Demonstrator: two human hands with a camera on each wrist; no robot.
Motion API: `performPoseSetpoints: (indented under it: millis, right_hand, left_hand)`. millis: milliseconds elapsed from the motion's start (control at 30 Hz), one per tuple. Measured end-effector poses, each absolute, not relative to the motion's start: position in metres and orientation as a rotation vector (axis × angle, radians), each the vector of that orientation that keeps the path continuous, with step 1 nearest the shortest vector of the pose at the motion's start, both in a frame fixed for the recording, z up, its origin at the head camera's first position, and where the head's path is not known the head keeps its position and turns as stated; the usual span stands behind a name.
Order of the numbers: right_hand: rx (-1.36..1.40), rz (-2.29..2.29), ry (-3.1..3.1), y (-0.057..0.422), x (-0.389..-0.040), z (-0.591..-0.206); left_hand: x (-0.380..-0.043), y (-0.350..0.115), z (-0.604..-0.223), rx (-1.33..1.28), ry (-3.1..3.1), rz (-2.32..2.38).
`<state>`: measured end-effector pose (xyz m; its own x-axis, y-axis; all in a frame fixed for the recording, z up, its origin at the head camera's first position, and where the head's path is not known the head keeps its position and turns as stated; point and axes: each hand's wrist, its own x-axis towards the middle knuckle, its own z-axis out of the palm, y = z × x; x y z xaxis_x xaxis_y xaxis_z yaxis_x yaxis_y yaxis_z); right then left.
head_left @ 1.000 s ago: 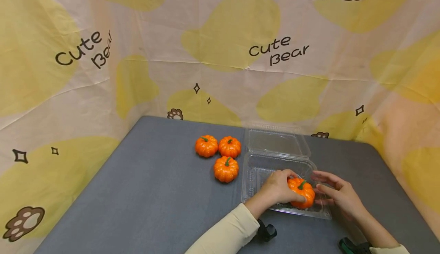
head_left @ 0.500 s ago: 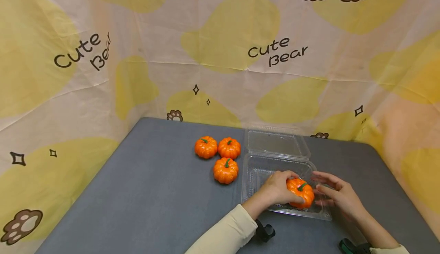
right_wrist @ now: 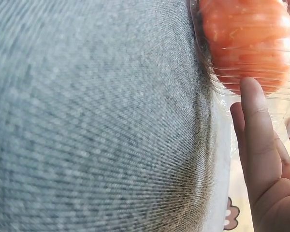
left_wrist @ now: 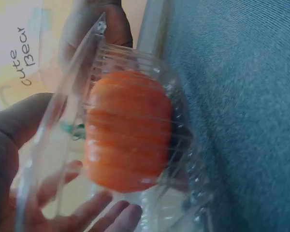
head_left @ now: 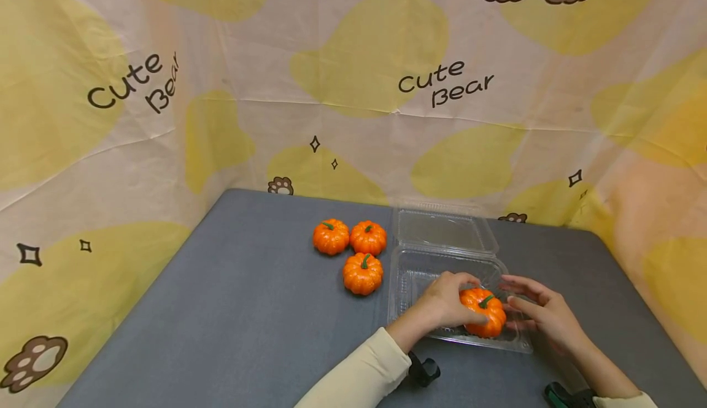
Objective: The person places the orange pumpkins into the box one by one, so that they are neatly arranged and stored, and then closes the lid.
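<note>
The 4 pumpkins are orange, the table at the bottom grey, the upper backdrop yellow-blotched pale pink.

A screened-off booth, room unclear; "Cute Bear" cloth hangs round a grey table.

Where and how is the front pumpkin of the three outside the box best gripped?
Probably by its ribbed left and right sides, coming from above, slightly from the near side. The front pumpkin is squat and upright; its short stem looks a poor handle. Behind it sit the back-left pumpkin and back-right pumpkin, and the box is close on its right.
</note>
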<state>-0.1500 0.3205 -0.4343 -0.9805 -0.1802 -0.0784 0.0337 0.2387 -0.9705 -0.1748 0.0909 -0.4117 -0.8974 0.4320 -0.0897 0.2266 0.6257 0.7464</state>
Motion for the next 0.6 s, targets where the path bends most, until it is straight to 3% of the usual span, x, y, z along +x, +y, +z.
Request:
performPoseSetpoints:
  millis: [600]
  right_hand:
    - [-0.136,-1.822,2.346,0.319,-0.149,-0.433]
  left_hand:
    - [-0.175,0.050,-0.383,0.646,2.584,1.244]
